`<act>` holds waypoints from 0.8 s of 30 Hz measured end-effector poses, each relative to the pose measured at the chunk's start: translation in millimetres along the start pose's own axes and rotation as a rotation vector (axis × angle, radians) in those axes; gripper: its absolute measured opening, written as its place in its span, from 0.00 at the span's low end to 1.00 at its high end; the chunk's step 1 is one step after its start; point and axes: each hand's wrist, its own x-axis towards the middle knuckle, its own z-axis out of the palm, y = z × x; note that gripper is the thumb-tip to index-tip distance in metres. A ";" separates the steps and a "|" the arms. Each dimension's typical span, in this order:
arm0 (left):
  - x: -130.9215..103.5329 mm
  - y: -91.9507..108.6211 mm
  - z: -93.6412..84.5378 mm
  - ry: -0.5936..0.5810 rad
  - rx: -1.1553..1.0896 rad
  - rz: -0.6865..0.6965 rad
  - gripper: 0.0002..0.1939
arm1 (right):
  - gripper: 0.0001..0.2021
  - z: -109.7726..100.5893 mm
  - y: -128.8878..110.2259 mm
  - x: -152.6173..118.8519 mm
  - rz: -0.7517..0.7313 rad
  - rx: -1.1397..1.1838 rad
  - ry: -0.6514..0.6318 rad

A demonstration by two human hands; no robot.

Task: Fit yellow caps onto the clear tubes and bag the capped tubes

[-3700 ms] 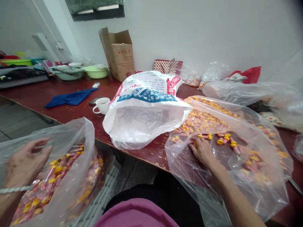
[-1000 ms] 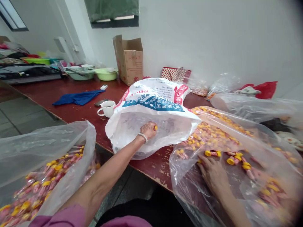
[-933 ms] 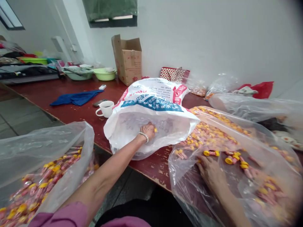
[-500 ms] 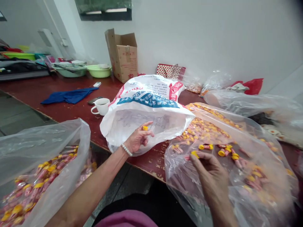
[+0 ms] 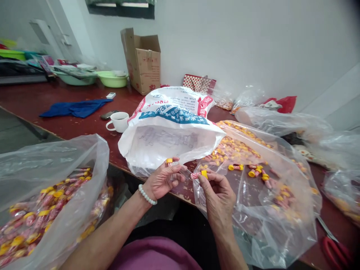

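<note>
In front of the white sack's mouth, my left hand (image 5: 161,180) has its fingers closed round a small clear plastic tube (image 5: 184,171). A yellow ring-like piece (image 5: 169,161) sits at that hand's forefinger; whether it is worn or pinched I cannot tell. My right hand (image 5: 219,195) pinches a yellow-capped piece (image 5: 204,174) with a red-and-white patterned body. Its patterned end points left at the clear tube's open end, touching it or very close. Many similar yellow-capped pieces (image 5: 235,167) lie in and on the clear plastic bag (image 5: 244,195) at the right.
The printed white sack (image 5: 168,150) lies open on the red table (image 5: 92,129). Left of it are a white cup (image 5: 120,122) and a blue cloth (image 5: 75,108). Another filled plastic bag (image 5: 95,150) stands at left. Red-handled scissors (image 5: 332,247) lie at right; a cardboard box (image 5: 147,69) stands behind.
My right hand has moved left with the yellow-capped piece, bringing it to the clear tube. My left hand has come down and nearer, out of the sack's mouth. The view has shifted slightly.
</note>
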 end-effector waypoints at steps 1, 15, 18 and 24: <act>-1.7 -1.5 0.4 0.013 -0.028 -0.030 0.19 | 0.08 0.0 0.1 -0.5 -0.008 -0.014 -0.011; -22.0 -19.2 13.7 -0.164 0.208 -0.089 0.12 | 0.36 -15.3 4.0 -4.1 -0.365 -0.630 -0.431; -20.4 -21.0 15.2 -0.150 0.266 -0.090 0.12 | 0.27 -12.8 5.5 -5.0 -0.411 -0.684 -0.362; -26.3 -16.6 23.9 -0.073 0.211 -0.072 0.11 | 0.28 -7.5 -13.5 2.2 -0.233 -0.510 -0.633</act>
